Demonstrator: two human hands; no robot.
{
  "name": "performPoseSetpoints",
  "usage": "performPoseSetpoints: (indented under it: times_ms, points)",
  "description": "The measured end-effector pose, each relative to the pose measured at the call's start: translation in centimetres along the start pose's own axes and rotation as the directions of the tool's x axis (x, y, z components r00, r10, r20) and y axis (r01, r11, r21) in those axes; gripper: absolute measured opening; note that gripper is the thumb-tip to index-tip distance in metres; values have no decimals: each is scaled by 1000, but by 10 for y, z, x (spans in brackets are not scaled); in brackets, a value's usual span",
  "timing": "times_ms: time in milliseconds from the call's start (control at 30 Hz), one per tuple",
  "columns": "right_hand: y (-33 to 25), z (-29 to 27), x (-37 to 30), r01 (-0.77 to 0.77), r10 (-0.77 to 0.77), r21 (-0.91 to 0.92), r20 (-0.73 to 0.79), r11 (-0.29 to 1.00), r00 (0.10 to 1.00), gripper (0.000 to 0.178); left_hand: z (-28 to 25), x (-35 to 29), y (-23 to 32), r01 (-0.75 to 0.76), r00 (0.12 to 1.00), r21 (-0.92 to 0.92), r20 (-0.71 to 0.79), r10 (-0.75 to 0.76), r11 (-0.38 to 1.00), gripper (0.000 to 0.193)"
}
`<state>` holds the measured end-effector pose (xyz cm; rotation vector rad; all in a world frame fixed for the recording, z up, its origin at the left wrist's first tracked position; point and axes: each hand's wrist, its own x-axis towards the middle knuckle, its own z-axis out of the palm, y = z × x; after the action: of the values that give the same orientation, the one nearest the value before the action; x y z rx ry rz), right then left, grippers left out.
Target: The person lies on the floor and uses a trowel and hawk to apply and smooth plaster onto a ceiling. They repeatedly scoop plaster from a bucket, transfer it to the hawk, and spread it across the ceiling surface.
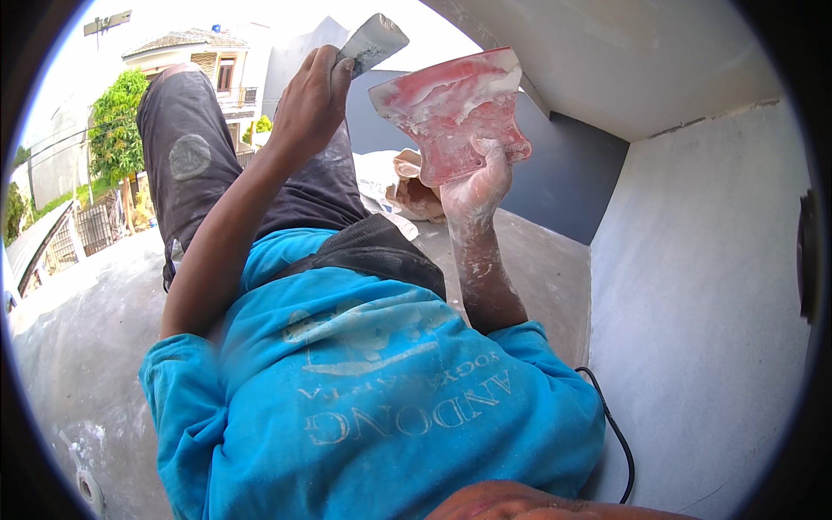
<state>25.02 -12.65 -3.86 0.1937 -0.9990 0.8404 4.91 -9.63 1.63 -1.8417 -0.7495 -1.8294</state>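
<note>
Blue shirt (364, 377), pale lettering (407, 418), red board (459, 108)

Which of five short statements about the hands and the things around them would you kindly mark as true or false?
1. The left hand holds a flat, grey-bladed scraper. True.
2. The right hand is spotlessly clean. False: it is coated with whitish residue.
3. The right hand grips a red, flared plate smeared with white paste. True.
4. The person wears a yellow shirt. False: the short-sleeved shirt is bright blue.
5. A thin black cable curves beside the shirt. True.
</note>
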Motion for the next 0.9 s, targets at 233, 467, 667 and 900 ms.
performPoseSetpoints:
  times_ms: [233,467,667,900]
  points:
    - [-17,14,-10,-439,411,76,241,895,879,43,3,-10,-30,-414,907,-23,-91,410,910,35]
    - [-16,16,-14,-437,389,139,275,889,879,43,1,-15,-38,-532,839,105,-72,540,840,51]
    - [-23,16,-18,-392,346,145,266,909,900,45,-4,-15,-40,-489,858,174,-81,507,855,49]
    - [-21,5,-16,-333,290,144,253,932,923,47,-6,-15,-56,-523,840,305,27,542,796,33]
